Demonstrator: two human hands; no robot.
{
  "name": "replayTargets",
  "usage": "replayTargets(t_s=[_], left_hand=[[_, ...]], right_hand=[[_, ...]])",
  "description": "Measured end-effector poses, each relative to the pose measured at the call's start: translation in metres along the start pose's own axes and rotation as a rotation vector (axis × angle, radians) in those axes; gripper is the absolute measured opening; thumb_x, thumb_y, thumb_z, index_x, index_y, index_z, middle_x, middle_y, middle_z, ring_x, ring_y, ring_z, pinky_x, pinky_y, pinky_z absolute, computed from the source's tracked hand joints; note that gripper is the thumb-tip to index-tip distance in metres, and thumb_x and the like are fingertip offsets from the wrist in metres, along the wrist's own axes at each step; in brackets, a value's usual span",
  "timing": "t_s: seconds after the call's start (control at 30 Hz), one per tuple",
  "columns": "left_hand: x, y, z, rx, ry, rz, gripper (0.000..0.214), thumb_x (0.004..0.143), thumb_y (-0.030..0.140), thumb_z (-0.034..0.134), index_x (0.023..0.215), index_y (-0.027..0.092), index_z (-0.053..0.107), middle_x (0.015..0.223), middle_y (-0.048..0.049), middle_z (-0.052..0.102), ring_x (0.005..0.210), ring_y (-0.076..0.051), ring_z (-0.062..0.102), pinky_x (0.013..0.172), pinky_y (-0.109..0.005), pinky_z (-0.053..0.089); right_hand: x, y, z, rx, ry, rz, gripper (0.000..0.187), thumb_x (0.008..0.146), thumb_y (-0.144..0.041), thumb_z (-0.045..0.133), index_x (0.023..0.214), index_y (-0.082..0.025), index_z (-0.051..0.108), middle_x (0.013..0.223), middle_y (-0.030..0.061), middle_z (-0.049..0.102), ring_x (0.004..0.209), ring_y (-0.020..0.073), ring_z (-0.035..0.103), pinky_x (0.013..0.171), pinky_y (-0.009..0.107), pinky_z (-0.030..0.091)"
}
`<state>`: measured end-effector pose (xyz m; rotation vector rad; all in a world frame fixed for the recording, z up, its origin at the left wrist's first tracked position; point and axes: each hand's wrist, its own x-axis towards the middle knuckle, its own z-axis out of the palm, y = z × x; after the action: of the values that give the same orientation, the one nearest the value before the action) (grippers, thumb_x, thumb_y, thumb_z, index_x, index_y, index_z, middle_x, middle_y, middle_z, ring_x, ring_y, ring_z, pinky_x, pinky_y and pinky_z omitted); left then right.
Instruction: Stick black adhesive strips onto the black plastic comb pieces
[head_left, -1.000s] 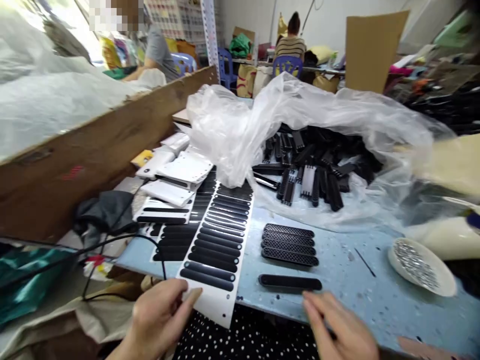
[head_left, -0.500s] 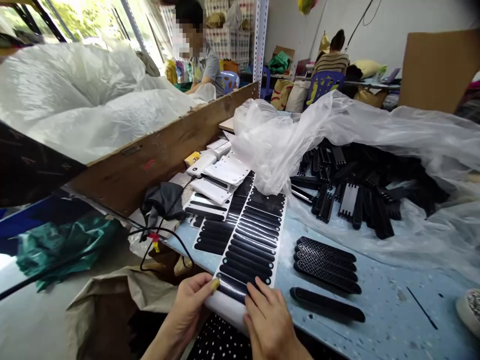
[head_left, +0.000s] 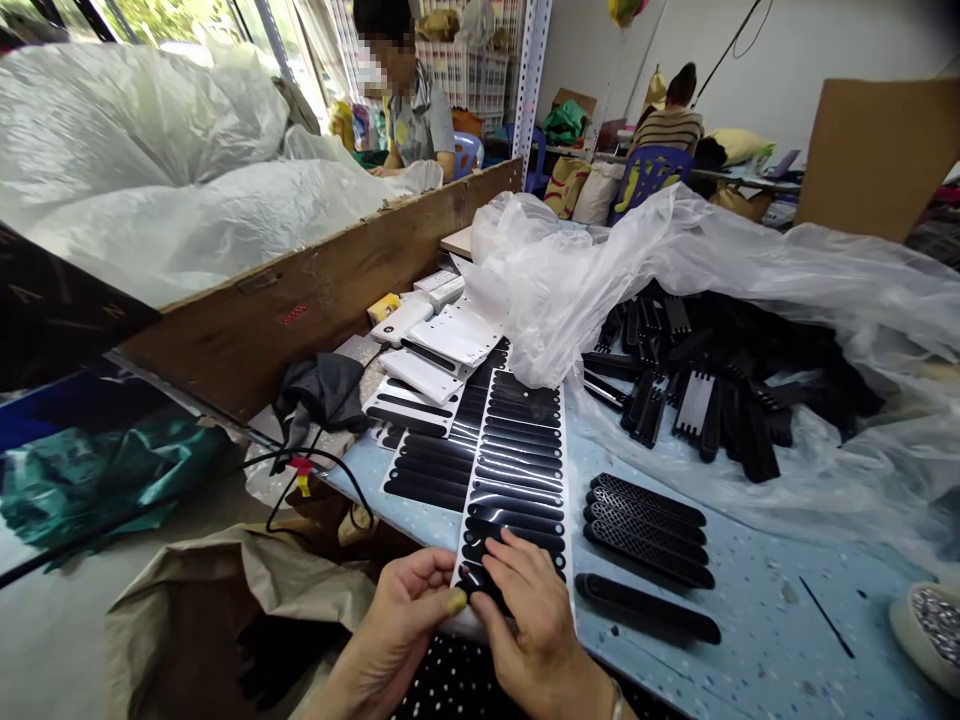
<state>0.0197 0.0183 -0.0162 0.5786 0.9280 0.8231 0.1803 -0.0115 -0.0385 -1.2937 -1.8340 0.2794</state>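
Note:
A long white sheet of black strips with rounded ends [head_left: 520, 440] lies on the blue table, its near end at the table's front edge. My left hand [head_left: 401, 615] pinches the near left corner of this sheet between thumb and forefinger; the thumb tip looks yellow. On the nearest strips rests my right hand [head_left: 536, 620], fingers stretched out and thumb close to the left one, covering part of the sheet. To the right, several black pieces with a lattice pattern [head_left: 645, 530] lie side by side. A single smooth black piece [head_left: 649, 608] sits nearer to me.
Clear plastic sheeting [head_left: 555, 290] partly covers a heap of black slotted parts [head_left: 705, 390]. White sheets and a white box [head_left: 405, 322] lie along the wooden board [head_left: 330, 270]. A white bowl of small metal bits [head_left: 930, 625] stands at right. Two people sit farther back.
My right hand's thumb has come up beside my left thumb at the sheet's near end. The near end of the sheet has shifted slightly right and down in view, as the camera turned a little.

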Motion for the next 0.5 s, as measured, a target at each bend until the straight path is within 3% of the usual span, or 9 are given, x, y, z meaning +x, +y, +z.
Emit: replayTargets(t_s=[0.27,0.5], left_hand=[[0.009,-0.007,-0.007,0.089,0.009,0.037,0.018,0.069,0.026,0.083,0.07,0.011,0.073,0.062,-0.0024,0.067,0.058,-0.009,0.053,0.058,-0.019,0.041],[0.018,-0.002,0.004,0.14,0.028,0.08,0.019,0.065,0.027,0.084,0.071,0.011,0.075,0.062,-0.0021,0.066,0.059,-0.011,0.054,0.058,-0.02,0.041]], right_hand=[[0.0,0.004,-0.005,0.184,-0.028,0.103,0.027,0.084,-0.012,0.06,0.109,-0.018,0.07,0.11,0.0127,0.071,0.112,0.0296,0.062,0.092,0.05,0.054],[0.007,0.005,-0.007,0.315,-0.013,0.241,0.024,0.089,-0.014,0.056,0.1,-0.022,0.075,0.101,0.0092,0.075,0.104,0.0261,0.067,0.091,0.046,0.056]])
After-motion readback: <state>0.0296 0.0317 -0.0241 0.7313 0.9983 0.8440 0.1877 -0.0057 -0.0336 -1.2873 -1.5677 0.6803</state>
